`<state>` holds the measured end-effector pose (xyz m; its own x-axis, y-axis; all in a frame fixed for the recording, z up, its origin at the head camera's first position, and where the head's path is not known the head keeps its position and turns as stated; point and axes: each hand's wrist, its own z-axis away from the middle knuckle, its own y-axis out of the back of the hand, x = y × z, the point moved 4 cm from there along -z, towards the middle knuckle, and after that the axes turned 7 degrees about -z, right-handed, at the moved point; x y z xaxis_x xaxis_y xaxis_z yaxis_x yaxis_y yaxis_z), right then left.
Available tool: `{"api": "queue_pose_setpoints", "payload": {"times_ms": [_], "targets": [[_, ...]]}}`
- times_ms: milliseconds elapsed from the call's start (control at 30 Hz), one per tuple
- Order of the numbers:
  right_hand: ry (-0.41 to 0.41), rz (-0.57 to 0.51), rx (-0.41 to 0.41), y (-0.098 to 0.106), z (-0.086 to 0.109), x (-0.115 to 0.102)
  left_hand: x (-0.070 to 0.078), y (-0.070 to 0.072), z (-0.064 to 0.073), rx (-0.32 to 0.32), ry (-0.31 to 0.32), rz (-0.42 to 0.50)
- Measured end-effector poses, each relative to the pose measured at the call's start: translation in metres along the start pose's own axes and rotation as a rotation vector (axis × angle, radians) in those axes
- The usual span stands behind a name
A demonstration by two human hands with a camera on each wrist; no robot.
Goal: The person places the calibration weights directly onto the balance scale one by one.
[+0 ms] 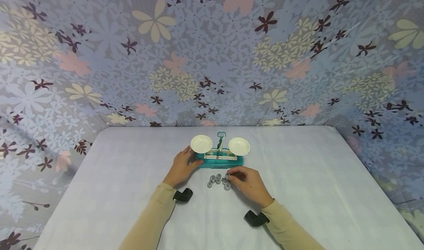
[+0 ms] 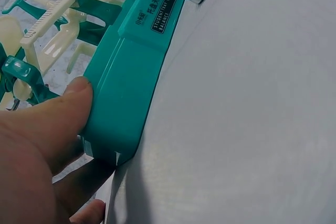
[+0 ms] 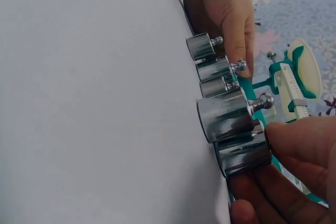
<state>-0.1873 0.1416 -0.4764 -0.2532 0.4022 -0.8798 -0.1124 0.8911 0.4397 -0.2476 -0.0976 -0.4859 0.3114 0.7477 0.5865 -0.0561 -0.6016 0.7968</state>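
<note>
A teal student tray balance (image 1: 212, 164) with two white pans stands on the table. My left hand (image 1: 181, 168) grips the left end of its base; in the left wrist view the thumb (image 2: 79, 98) lies along the upper side and the other fingers are partly hidden at the end. In front of the balance stand several metal weights (image 1: 213, 178) with small knobs. At the right end of the group my right hand (image 1: 250, 185) pinches one weight (image 3: 242, 156) between thumb and fingers. A larger weight (image 3: 223, 118) stands right beside it in the right wrist view.
A white cloth (image 1: 314, 191) covers the table. Behind it rises a flower-patterned fabric backdrop (image 1: 212, 58). Each wrist bears a black camera mount, the left one (image 1: 183, 195) and the right one (image 1: 255, 218), both low over the table.
</note>
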Motion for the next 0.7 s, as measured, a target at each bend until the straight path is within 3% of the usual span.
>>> {"api": "queue_pose_setpoints", "payload": {"times_ms": [367,700], "targets": [[-0.019,-0.021,-0.036,-0.0010,0.0004,-0.0028,0.0016,0.0011,0.0015,-0.018,0.010,-0.010],[0.069,-0.037,0.068,0.0039,0.0007,-0.0052,0.0029,0.0010,0.0015,-0.031,0.024,-0.013]]}}
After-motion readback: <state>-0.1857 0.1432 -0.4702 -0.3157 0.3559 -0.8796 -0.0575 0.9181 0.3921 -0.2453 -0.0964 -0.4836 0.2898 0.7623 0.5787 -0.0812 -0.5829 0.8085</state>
